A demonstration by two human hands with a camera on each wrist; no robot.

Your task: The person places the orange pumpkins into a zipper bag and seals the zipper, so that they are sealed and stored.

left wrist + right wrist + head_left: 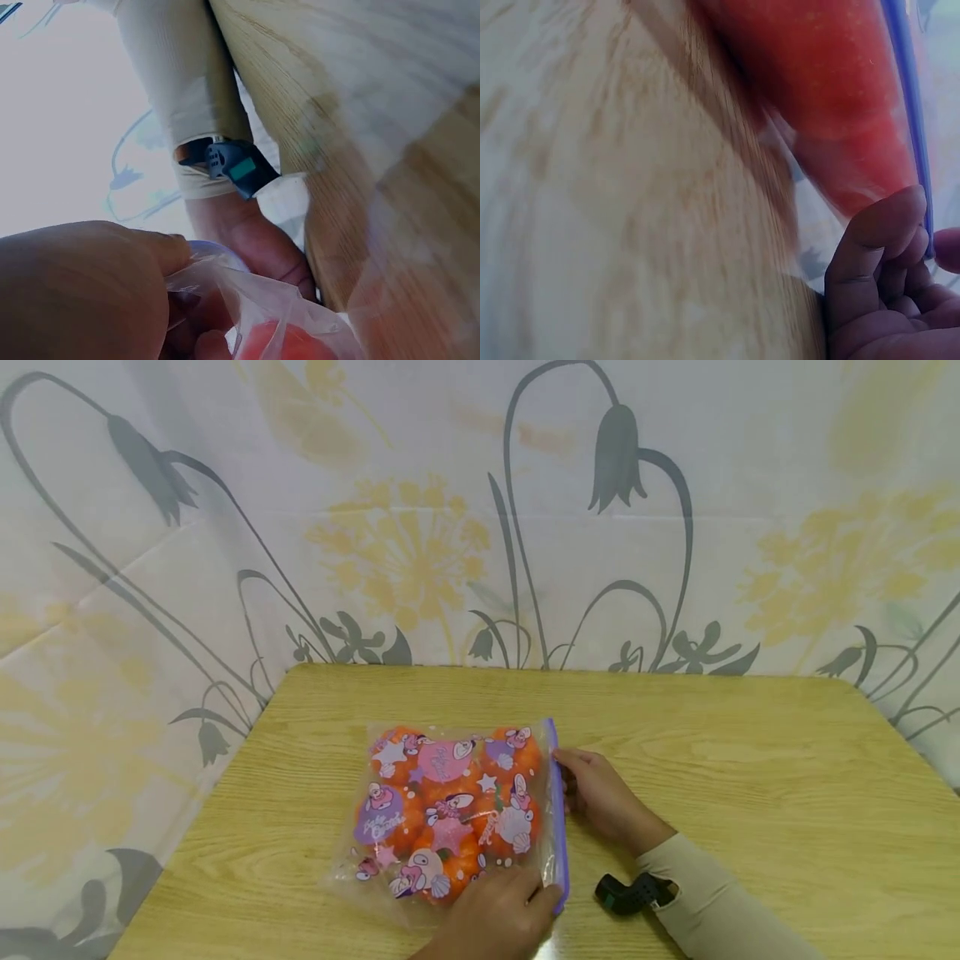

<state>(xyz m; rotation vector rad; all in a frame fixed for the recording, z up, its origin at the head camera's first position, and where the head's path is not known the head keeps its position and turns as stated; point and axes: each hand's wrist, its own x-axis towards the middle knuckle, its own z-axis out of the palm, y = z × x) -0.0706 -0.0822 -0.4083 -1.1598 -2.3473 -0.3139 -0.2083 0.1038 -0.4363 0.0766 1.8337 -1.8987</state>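
A clear zip bag (pixel 450 810) printed with pink and purple cartoons lies on the table, with several orange pumpkins (pixel 457 860) inside. Its purple zip edge (pixel 558 827) runs along the right side. My left hand (pixel 498 914) pinches the near end of that edge; in the left wrist view the thumb (pixel 161 251) lies over the plastic. At the far end my right hand (pixel 600 793) pinches the purple strip, and the right wrist view shows its curled fingers (pixel 862 255) against it. Whether the zip is closed along its length I cannot tell.
The wood-grain table (pixel 750 760) extends to both sides and behind the bag. A flower-printed cloth (pixel 450 510) hangs beyond its back edge. A black wrist strap device (pixel 626 893) sits on the right wrist, by the beige sleeve (pixel 720 902).
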